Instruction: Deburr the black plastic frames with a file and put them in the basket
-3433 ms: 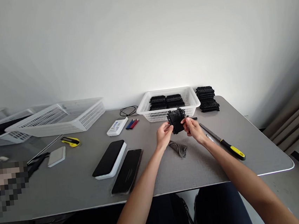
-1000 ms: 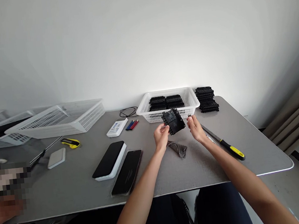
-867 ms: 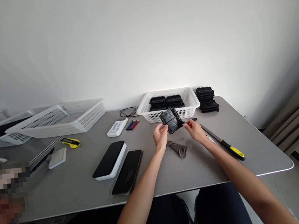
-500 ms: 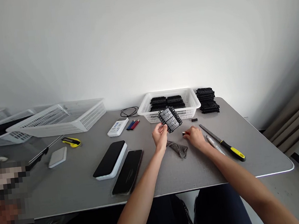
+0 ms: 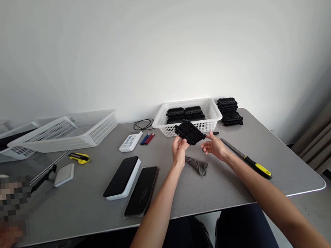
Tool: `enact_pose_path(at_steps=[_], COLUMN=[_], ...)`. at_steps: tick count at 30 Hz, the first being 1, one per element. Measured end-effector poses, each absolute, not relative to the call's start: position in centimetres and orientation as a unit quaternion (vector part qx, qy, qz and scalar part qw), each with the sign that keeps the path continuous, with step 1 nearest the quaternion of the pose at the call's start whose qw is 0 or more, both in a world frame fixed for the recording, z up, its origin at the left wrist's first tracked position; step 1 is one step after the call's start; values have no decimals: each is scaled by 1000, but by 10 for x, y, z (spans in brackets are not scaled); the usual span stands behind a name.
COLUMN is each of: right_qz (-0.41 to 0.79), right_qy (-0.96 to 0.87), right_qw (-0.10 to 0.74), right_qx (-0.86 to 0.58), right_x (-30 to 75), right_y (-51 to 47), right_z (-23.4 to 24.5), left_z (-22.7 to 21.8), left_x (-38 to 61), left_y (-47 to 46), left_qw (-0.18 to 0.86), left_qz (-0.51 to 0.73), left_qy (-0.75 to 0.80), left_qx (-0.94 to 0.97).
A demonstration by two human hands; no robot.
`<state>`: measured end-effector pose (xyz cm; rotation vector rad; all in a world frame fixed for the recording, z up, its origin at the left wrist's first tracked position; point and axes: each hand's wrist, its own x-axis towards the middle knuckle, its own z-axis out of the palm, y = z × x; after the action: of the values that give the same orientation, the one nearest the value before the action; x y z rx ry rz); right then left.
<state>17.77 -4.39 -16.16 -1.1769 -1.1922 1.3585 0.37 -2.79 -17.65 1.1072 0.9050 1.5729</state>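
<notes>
While your left hand (image 5: pixel 179 149) pinches the black toothed plastic panel (image 5: pixel 189 132) just in front of the white slotted plastic basket (image 5: pixel 211 114), bring your loosely open right hand (image 5: pixel 214 147) under its free edge.

The left forearm (image 5: pixel 159 214) and the right forearm (image 5: pixel 266 196) are slim and uncovered along their whole visible length, ending in the left grip (image 5: pixel 179 150) and the right grip (image 5: pixel 216 147), both bare. Lower in view, the legs wear plain dark navy trousers (image 5: pixel 245 225); between the knees sits what looks like a dark shoe (image 5: pixel 203 229) with a paler rim
</notes>
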Motion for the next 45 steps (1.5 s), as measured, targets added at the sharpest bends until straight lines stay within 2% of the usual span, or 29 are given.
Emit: enact_pose_path(at_steps=[4, 7, 17, 20, 22, 25, 30, 35, 40, 45], right_qz=[754, 771, 604, 539, 496, 414, 149, 110, 85, 97], right_qy=[-331, -312, -330, -381, -427, -515, -678, -724, -750, -748], right_qw=[456, 465, 631, 648, 640, 589, 338, 238, 201, 238], right_qx=[-338, -302, -359, -380, -402, -466, -636, -638, -624, -611], right_x=[178, 181, 181, 180, 181, 184, 190, 191, 193, 193], right_y=[-49, -51, -43, -42, -41, -43, -52, -57, -53, -48], right_z=[-155, -152, -168, -171, -171, -168, -163, -169, -175, -172], left_z=[-174, -174, -176, -172, -171, -173, -178, -180, -183, -186], left_x=[8, 10, 5, 6, 7, 8, 4, 0, 0, 0], left_y=[-30, -32, -29, -31, -33, -33, -28, -24, -23, -21], left_qw=[512, 522, 588, 618, 595, 555, 514, 486, 481, 492], left_qz=[639, 637, 632, 613, 608, 606, 649, 671, 672, 674], left_qy=[342, 333, 329, 317, 327, 347, 357, 362, 354, 332], left_qx=[461, 459, 382, 378, 411, 453, 433, 428, 438, 440])
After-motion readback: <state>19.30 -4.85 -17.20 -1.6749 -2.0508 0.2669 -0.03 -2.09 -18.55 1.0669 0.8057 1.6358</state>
